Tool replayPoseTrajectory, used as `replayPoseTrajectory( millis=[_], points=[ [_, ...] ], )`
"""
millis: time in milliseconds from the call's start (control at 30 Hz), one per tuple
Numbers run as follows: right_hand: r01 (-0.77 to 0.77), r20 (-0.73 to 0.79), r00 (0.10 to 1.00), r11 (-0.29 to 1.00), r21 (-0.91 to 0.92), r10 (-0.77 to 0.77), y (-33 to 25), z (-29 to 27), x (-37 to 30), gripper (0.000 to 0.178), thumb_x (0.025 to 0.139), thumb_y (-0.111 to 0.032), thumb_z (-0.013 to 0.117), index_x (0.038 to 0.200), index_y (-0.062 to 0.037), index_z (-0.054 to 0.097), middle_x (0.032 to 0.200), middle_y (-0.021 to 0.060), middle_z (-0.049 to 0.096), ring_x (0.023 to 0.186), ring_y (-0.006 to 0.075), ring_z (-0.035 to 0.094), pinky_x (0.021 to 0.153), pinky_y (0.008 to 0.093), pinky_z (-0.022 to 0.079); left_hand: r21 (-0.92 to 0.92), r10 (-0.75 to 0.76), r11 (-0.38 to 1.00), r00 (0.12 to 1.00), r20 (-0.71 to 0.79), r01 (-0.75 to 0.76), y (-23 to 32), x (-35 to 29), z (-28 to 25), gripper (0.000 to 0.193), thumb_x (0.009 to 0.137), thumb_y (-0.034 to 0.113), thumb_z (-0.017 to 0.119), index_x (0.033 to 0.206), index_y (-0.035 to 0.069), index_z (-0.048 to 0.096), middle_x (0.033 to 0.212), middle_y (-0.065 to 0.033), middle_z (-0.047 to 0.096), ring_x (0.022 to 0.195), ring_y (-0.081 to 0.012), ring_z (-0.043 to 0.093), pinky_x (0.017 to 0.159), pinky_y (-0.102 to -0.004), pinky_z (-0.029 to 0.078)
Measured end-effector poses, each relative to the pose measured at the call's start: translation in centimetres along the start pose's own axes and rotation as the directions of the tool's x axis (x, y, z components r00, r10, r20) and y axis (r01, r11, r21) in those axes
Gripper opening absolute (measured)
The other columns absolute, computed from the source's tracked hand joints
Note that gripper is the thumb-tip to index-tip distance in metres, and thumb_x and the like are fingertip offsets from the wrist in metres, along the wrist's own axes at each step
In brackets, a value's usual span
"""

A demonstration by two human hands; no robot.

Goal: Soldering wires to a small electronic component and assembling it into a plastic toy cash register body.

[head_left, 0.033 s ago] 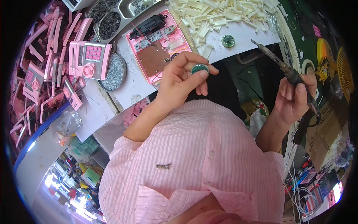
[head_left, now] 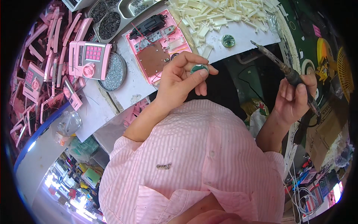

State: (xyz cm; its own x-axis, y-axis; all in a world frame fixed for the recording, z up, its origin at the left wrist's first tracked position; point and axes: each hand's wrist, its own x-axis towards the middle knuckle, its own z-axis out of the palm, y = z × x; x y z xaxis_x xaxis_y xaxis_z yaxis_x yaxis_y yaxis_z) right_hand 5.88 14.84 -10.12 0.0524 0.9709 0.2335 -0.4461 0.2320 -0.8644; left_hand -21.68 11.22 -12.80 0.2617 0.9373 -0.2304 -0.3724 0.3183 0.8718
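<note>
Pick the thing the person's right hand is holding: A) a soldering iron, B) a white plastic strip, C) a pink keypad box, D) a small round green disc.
A: the right hand grips the dark handle of a soldering iron with its tip pointing up toward the table, while the left hand pinches the small round green disc.

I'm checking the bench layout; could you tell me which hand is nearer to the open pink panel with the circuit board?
Left. The left hand hovers at the pink panel's lower right edge; the right hand is far right.

An opened toy safe panel (head_left: 156, 48) lies on the tabletop (head_left: 123, 86). A tray of screws (head_left: 113, 74) sits left of it. Plastic strips (head_left: 220, 16) are heaped to its right.
</note>
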Motion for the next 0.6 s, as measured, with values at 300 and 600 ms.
replayPoseTrajectory(
  millis=[300, 600],
  points=[
    [0.017, -0.022, 1.0, 1.0, 0.005, -0.017, 0.18, -0.44, 0.24, 0.018, 0.09, -0.006, 0.061, 0.103, 0.0018, 0.051, 0.069, 0.0067, 0.054, 0.049, 0.0086, 0.044, 0.047, 0.0233, 0.039, -0.015, -0.022, 1.0, 0.997, -0.079, 0.021, 0.25, 0.02, 0.69, 0.032, 0.098, 0.008, 0.053, 0.128, -0.004, 0.054, 0.112, -0.0226, 0.068, 0.066, -0.0129, 0.064, 0.06, -0.0234, 0.052],
    [0.023, -0.008, 1.0, 1.0, -0.003, -0.023, 0.11, -0.46, 0.29, 0.018, 0.091, -0.007, 0.06, 0.104, 0.0012, 0.051, 0.07, 0.006, 0.053, 0.051, 0.0088, 0.045, 0.047, 0.0233, 0.039, 0.043, -0.035, 0.998, 0.996, -0.083, 0.039, 0.17, -0.08, 0.38, 0.031, 0.098, 0.008, 0.054, 0.127, -0.004, 0.055, 0.113, -0.0229, 0.067, 0.067, -0.0128, 0.064, 0.062, -0.0243, 0.054]
  ],
)
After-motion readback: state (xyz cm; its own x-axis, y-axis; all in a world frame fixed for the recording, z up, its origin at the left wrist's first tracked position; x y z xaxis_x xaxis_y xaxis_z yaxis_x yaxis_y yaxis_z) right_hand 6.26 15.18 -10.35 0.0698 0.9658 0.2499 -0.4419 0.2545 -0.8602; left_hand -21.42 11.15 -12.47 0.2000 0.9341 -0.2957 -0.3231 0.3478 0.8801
